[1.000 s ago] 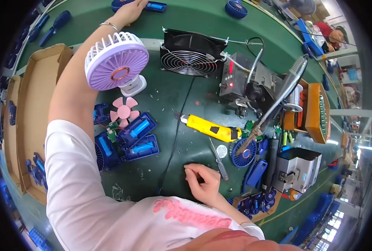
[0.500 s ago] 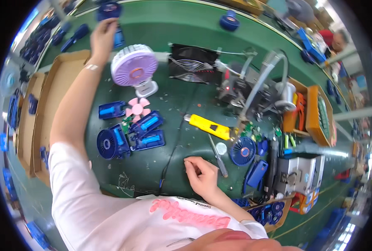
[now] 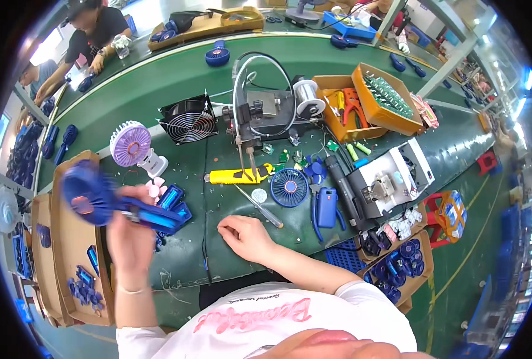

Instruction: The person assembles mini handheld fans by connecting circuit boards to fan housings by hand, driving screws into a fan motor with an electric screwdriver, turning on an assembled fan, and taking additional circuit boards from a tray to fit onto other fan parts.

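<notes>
The left hand (image 3: 129,230) is closed around the handle of a blue fan (image 3: 101,200), lifted off the green bench (image 3: 158,84) at the near left, head tilted left above a cardboard tray (image 3: 68,263), probably so it can be carried clear of the parts below. The right hand (image 3: 244,235) rests loosely curled on the bench, fingertips together as if pinching something too small to make out. A screwdriver (image 3: 260,206) lies just beyond it, with a yellow knife (image 3: 236,175) and a blue grille (image 3: 290,186) farther off, all within easy reach.

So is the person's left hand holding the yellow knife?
No, the left hand grips a blue handheld fan, while the yellow knife lies untouched on the green table.
</notes>
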